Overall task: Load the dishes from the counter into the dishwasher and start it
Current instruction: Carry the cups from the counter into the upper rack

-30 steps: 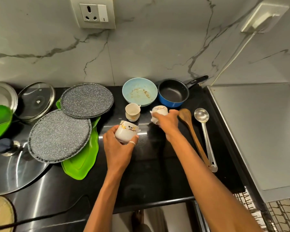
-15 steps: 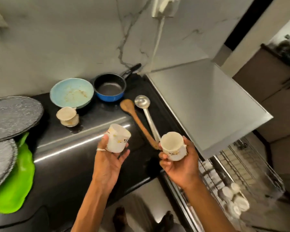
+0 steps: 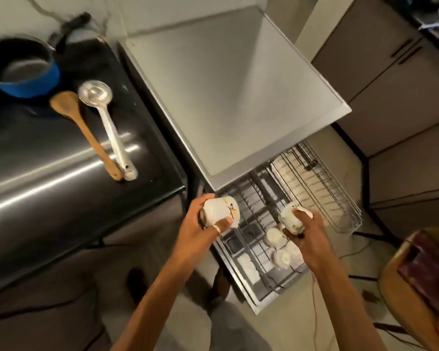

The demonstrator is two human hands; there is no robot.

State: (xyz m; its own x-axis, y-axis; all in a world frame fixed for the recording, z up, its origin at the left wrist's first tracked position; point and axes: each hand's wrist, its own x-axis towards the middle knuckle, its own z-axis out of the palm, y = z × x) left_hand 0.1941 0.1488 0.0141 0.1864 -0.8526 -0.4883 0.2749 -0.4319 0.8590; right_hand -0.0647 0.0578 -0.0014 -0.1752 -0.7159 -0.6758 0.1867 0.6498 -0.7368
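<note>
Left hand (image 3: 200, 231) holds a white printed cup (image 3: 221, 211) over the left edge of the pulled-out rack (image 3: 340, 206). The cup is tipped on its side. Fingers (image 3: 205, 198) curl over its far side and the thumb presses its near side, so the cup is clamped between them.

Right hand (image 3: 307, 234) grips a second cup (image 3: 290, 217) over the middle of the rack, tilted. Its fingers wrap the right side and the cup sticks out to their left. Can't tell which way its mouth faces.

Loaded cups (image 3: 280, 258) sit in the near part of the rack, just below the second cup. One is touching or nearly touching it; blur hides the gap.

The grey dishwasher top (image 3: 238, 84) is directly beyond the rack. The dark counter (image 3: 48, 173) is left of the rack.

On the counter, left of and beyond the rack, a wooden spoon (image 3: 86, 130) and a steel ladle (image 3: 107, 122) lie side by side, with their handle ends meeting at the near end.

A blue saucepan (image 3: 23, 69) is farthest from the rack, at back left, just beyond the spoon's bowl.
</note>
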